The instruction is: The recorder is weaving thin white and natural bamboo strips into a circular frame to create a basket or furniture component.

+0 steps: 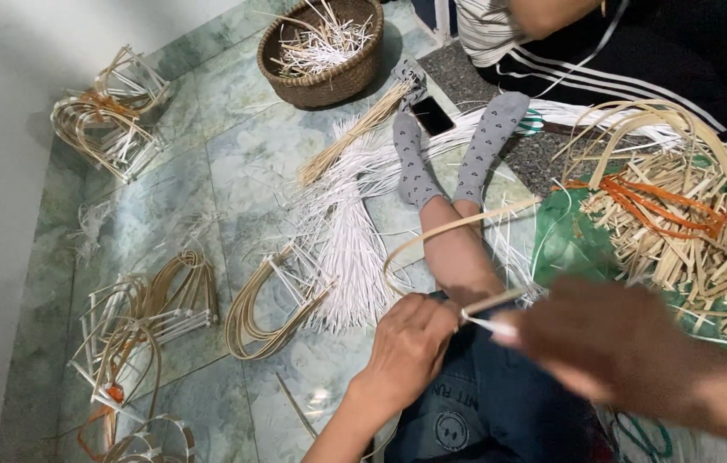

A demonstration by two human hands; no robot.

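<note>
Here, the fingers of the left hand (pixel 410 347) are closed around the end of a pale bent cane strip (pixel 453 230), held over the lap. The right hand (pixel 616 343) is blurred; its fingers are pinched on a thin white strip (pixel 492 327) meeting that same end. The cane is looped above the legs and grey socks (pixel 453 150). A fan of white strips (pixel 350 249) is spread on the tiled floor (pixel 209 154) beside them, and a woven basket (pixel 325 51) is set near the floor's far edge.
</note>
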